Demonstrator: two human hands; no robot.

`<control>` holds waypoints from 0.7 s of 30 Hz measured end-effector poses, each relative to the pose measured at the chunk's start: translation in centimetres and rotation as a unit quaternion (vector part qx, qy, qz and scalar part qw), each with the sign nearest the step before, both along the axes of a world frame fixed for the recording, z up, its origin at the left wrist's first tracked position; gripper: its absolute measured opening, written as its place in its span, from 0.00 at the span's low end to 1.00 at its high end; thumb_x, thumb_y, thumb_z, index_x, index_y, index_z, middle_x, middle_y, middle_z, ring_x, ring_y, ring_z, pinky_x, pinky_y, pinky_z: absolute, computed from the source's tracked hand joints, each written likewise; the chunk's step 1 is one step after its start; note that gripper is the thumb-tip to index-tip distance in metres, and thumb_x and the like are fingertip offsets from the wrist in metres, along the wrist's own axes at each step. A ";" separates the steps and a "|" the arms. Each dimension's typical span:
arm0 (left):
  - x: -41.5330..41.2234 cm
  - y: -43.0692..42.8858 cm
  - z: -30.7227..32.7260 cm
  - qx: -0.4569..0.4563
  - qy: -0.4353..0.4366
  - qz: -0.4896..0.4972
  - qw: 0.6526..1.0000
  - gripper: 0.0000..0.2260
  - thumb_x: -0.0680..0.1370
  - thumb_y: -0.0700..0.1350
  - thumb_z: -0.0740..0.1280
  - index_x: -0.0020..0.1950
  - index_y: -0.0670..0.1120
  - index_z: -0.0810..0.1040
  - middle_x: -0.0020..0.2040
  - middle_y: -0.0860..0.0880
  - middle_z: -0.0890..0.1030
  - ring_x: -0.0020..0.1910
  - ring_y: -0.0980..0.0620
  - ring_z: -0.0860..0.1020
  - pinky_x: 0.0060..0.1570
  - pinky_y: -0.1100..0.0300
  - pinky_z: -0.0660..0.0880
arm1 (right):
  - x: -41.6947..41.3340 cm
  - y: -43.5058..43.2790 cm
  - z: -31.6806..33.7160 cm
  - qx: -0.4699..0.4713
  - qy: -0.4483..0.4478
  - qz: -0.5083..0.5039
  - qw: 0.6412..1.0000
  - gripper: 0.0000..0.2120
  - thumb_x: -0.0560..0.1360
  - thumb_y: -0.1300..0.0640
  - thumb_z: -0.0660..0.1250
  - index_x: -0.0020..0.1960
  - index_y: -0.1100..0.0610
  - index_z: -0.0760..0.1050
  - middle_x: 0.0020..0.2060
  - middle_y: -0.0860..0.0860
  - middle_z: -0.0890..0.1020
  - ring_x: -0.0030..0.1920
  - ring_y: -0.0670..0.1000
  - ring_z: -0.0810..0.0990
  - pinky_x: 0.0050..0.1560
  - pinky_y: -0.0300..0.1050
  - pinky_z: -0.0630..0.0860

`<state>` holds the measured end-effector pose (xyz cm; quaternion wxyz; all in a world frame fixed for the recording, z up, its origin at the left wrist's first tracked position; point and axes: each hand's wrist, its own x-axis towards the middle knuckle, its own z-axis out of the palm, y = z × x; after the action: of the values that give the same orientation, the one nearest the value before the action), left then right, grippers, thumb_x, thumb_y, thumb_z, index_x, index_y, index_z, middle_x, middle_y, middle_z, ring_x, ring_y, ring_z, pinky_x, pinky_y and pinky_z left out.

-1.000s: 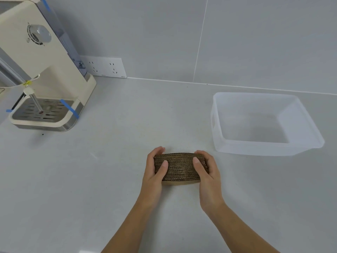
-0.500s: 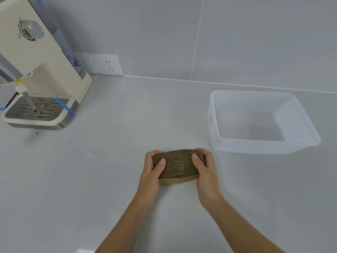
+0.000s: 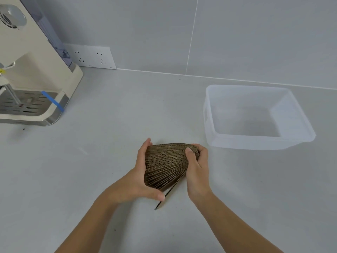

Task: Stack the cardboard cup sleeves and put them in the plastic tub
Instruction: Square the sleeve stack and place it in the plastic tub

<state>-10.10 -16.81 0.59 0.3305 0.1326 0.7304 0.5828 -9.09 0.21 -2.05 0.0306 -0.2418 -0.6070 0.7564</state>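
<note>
Grey tiled wall fills the top of the head view, with a white socket plate [image 3: 92, 58] at its foot in the upper left. Below it a pale grey counter [image 3: 113, 110] spreads across the frame. At the left edge stands a cream coffee machine [image 3: 34, 57] with a metal drip tray [image 3: 25, 105] and a strip of blue tape [image 3: 52, 102] on its front corner.

Right of centre sits the translucent plastic tub [image 3: 255, 143], with nothing visible inside it. Just to its lower left, near the middle of the frame, both hands grip the stack of cardboard cup sleeves [image 3: 167, 163], tilted so the corrugated edges fan out. The left hand [image 3: 135, 181] cups the stack's left side, thumb pressed under its lower end. The right hand [image 3: 197, 167] clamps the right side, thumb over the top edges. One dark sleeve edge [image 3: 163, 199] juts out below the stack.
</note>
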 end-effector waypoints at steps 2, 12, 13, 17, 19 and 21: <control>0.4 -0.4 0.1 -0.038 0.039 -0.036 0.998 0.64 0.50 0.64 0.78 0.65 0.73 0.29 0.73 0.66 0.38 0.73 0.67 0.46 0.67 0.70 0.54 | -0.1 0.0 0.1 0.001 -0.003 0.002 1.000 0.05 0.75 0.52 0.61 0.49 0.43 0.69 0.49 0.49 0.77 0.50 0.47 0.77 0.49 0.42 0.72; 1.3 -0.9 -1.3 -0.121 0.161 -0.023 0.979 0.50 0.61 0.50 0.74 0.65 0.73 0.38 0.70 0.63 0.52 0.67 0.65 0.63 0.55 0.77 0.66 | -0.1 0.1 0.1 0.008 -0.003 0.004 1.000 0.05 0.75 0.52 0.61 0.49 0.43 0.69 0.47 0.45 0.77 0.44 0.38 0.76 0.44 0.37 0.70; 1.5 -0.9 -1.6 -0.123 0.169 -0.004 0.978 0.47 0.62 0.50 0.72 0.64 0.74 0.40 0.69 0.64 0.55 0.63 0.65 0.67 0.52 0.76 0.68 | -0.1 0.1 0.1 0.012 -0.003 0.006 1.000 0.05 0.75 0.52 0.61 0.49 0.43 0.69 0.47 0.45 0.77 0.45 0.39 0.76 0.44 0.37 0.70; 2.0 -0.6 -2.6 -0.088 0.162 0.062 0.981 0.43 0.63 0.50 0.70 0.63 0.74 0.43 0.64 0.71 0.58 0.60 0.69 0.67 0.49 0.74 0.72 | 0.1 0.3 0.1 0.038 0.003 0.022 0.999 0.05 0.76 0.52 0.60 0.49 0.43 0.69 0.47 0.45 0.76 0.45 0.38 0.75 0.43 0.34 0.72; 1.8 -0.5 -2.7 -0.071 0.164 0.079 0.981 0.43 0.64 0.49 0.71 0.64 0.73 0.45 0.60 0.76 0.60 0.59 0.67 0.70 0.48 0.74 0.72 | 0.1 0.3 0.2 0.057 0.011 0.031 0.998 0.05 0.76 0.52 0.60 0.49 0.42 0.69 0.46 0.44 0.76 0.41 0.32 0.74 0.39 0.26 0.71; 1.6 -0.5 -3.0 -0.057 0.173 0.092 0.979 0.42 0.65 0.47 0.71 0.64 0.72 0.46 0.61 0.76 0.61 0.61 0.66 0.69 0.50 0.75 0.70 | 0.3 0.5 0.2 0.068 0.014 0.042 0.997 0.05 0.77 0.52 0.59 0.49 0.41 0.68 0.47 0.43 0.75 0.40 0.31 0.74 0.38 0.23 0.69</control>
<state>-8.53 -17.30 -2.39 0.1510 0.1450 0.8176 0.5364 -8.78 0.70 -1.90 0.0237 -0.2025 -0.6660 0.7176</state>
